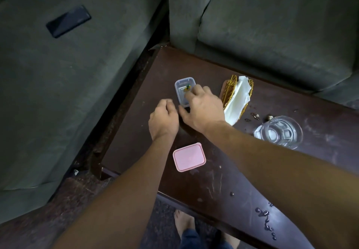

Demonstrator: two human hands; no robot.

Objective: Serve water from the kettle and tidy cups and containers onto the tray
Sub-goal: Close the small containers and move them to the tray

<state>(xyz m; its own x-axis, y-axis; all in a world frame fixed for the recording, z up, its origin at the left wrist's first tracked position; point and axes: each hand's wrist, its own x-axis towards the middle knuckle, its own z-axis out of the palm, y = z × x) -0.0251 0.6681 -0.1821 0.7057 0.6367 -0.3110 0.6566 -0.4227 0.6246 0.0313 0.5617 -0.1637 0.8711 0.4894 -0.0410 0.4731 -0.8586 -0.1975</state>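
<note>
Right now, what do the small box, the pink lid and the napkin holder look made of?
Small box: clear plastic, probably; its contents show through.
Pink lid: matte plastic, by its soft moulded corners.
Napkin holder: gold-coloured wire, likely metal, holding white paper napkins.

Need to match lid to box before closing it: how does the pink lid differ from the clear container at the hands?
The pink lid is opaque and flat; the clear container is see-through and deeper, with a small yellow-green item inside. The pink lid lies alone on the table, nearer the person; the clear container sits farther back, with the right hand over it and the left hand beside it. Both are rounded rectangles.
</note>
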